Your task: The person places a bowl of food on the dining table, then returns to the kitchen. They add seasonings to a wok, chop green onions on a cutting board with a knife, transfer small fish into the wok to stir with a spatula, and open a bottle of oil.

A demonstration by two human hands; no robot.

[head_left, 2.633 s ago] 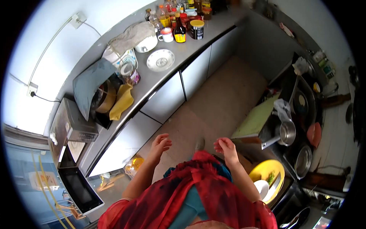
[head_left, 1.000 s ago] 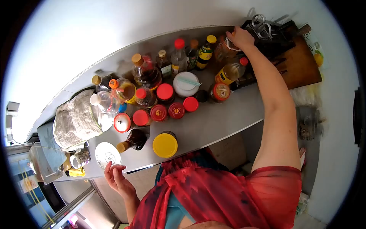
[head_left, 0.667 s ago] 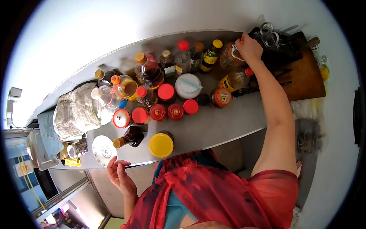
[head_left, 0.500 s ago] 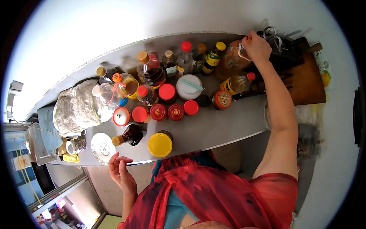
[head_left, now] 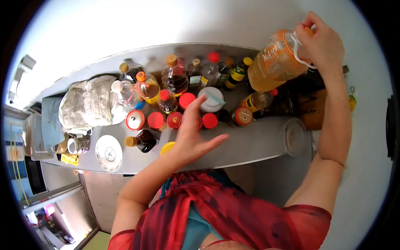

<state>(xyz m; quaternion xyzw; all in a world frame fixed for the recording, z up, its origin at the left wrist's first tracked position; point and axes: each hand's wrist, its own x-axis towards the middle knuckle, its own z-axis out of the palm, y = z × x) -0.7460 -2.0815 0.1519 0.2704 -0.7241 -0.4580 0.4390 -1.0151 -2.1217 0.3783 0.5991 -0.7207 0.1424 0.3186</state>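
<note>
My right hand (head_left: 327, 46) is closed at the top of a large clear bottle (head_left: 270, 66), by its orange cap and white carry loop. The bottle has an orange label, contains yellowish liquid and hangs tilted above the back right of the counter. My left hand (head_left: 192, 135) is in mid-air over the counter with thumb and fingers spread, holding nothing. Beneath it, a yellow-lidded jar (head_left: 167, 147) and some red-lidded jars are partly covered. One red-lidded jar (head_left: 210, 121) shows just to its right, and a white-lidded container (head_left: 211, 105) stands behind.
Several sauce bottles (head_left: 174, 79) line the wall. A dark bottle (head_left: 146, 141) and a patterned plate (head_left: 109, 154) are at front left, with a cloth-covered thing (head_left: 89, 102) behind. A clear plastic tub (head_left: 294, 137) and a wooden board (head_left: 314, 106) are at right.
My right hand has lifted the large bottle up and to the right. My left hand has moved from the counter's front edge to the right, over the jars, with its fingers spreading.
</note>
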